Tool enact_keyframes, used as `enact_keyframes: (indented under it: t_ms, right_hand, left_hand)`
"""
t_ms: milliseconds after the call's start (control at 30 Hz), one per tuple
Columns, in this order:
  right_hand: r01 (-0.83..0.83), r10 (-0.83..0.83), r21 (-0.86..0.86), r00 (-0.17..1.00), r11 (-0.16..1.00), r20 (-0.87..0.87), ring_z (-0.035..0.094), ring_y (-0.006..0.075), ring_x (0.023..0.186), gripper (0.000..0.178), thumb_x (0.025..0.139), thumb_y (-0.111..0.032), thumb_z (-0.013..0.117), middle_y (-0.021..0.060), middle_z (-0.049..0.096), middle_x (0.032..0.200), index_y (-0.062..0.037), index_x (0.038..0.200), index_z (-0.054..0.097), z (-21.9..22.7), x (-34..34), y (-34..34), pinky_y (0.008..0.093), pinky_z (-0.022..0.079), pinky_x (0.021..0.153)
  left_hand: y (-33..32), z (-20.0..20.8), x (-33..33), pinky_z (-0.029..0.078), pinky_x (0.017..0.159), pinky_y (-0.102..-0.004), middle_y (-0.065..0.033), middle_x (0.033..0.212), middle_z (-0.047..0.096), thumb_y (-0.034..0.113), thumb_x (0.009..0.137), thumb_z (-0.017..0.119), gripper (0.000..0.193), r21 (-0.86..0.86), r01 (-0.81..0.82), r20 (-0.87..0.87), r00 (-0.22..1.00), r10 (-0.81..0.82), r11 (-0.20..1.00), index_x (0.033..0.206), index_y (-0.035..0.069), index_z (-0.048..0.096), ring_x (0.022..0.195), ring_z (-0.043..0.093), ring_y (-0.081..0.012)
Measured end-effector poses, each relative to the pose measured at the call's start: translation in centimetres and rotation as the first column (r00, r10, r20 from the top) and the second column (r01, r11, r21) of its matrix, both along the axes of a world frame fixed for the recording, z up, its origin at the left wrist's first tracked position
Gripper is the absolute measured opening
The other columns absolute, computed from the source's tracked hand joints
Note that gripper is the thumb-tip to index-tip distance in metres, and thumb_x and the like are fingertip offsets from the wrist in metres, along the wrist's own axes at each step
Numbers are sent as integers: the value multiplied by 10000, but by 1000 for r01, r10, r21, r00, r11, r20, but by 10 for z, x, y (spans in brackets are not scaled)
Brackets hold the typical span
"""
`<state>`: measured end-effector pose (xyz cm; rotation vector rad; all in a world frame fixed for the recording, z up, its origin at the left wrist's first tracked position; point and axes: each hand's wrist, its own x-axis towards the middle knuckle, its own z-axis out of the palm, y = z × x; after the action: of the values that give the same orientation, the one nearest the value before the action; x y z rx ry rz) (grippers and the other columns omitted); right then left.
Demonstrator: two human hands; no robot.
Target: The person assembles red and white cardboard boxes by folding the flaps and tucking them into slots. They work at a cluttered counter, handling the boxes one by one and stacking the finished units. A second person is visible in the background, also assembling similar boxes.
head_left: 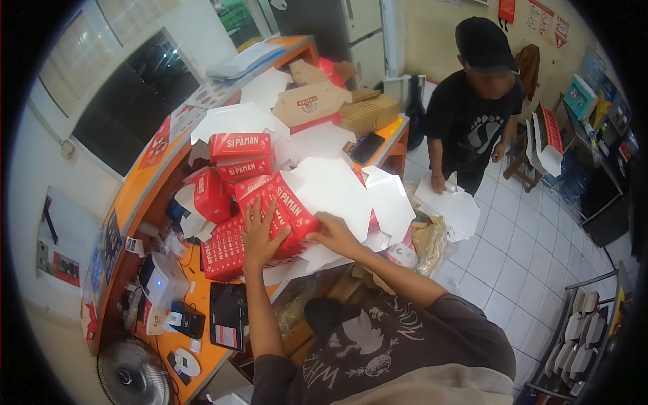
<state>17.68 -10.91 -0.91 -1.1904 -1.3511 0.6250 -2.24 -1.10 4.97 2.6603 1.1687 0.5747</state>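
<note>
A pile of red folding cartons (297, 202) with white lettering lies before me on the orange counter. My left hand (262, 233) rests on the cartons, fingers spread over their red faces. At the right end of the same cartons, my right hand (332, 233) grips an edge with its thumb and bent fingers; part of those fingers is hidden. A row of upright red cartons (224, 250) stands packed close beside my left hand. Folded red boxes (239, 145) sit stacked behind, and a large white carton blank (331, 192) spreads out beyond my right hand.
Brown cardboard boxes (370, 113) and a dark phone (368, 148) lie at the counter's far end. At left are a white printer (162, 278), a black tablet (228, 316) and a fan (133, 374). Another person (476, 115) stands at right, one hand at a white carton blank (449, 206).
</note>
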Motion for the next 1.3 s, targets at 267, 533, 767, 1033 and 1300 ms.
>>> enact_keyframes:
  t_ms: [267, 533, 767, 1033, 1300]
  right_hand:
    - [311, -309, -4, 947, 950, 85, 555, 250, 655, 330, 756, -214, 765, 139, 571, 765, 19, 900, 582, -1, -19, -3, 343, 453, 621]
    - [464, -473, 90, 863, 881, 180, 590, 340, 687, 342, 769, -294, 741, 152, 560, 783, -35, 913, 571, -3, -34, 1, 418, 463, 601]
    - [366, -357, 16, 896, 930, 265, 596, 340, 747, 290, 771, -260, 722, 139, 562, 806, -50, 910, 578, 4, -34, 2, 427, 471, 629]
    - [69, -8, -109, 874, 992, 486, 592, 337, 831, 220, 754, -181, 709, 150, 557, 839, -69, 927, 630, -18, 23, 6, 446, 473, 707]
    - [-13, 48, -63, 810, 998, 584, 603, 341, 833, 142, 718, -83, 680, 134, 585, 845, -60, 858, 694, -18, 17, 9, 447, 483, 712]
  left_hand:
    - [-3, 12, 9, 188, 984, -759, -101, 1580, 163, 604, 787, 607, 798, -71, -38, -108, 994, 30, 997, 1470, 288, 341, 1438, 114, -392]
    - [-2, 3, 7, 220, 972, -758, -94, 1580, 165, 613, 787, 601, 803, -23, -25, -133, 991, 22, 999, 1473, 295, 330, 1438, 115, -397]
    - [-3, 7, 12, 213, 992, -740, -94, 1578, 171, 605, 802, 587, 790, -23, -53, -200, 979, 48, 998, 1477, 294, 321, 1438, 120, -394]
    - [-7, 7, 8, 201, 1006, -729, -84, 1576, 180, 605, 803, 587, 798, 17, -58, -125, 990, 60, 998, 1478, 268, 327, 1442, 123, -377]
    - [-8, 6, 11, 187, 1020, -720, -76, 1577, 179, 602, 815, 575, 784, 10, -68, -154, 986, 69, 998, 1480, 272, 322, 1445, 116, -364]
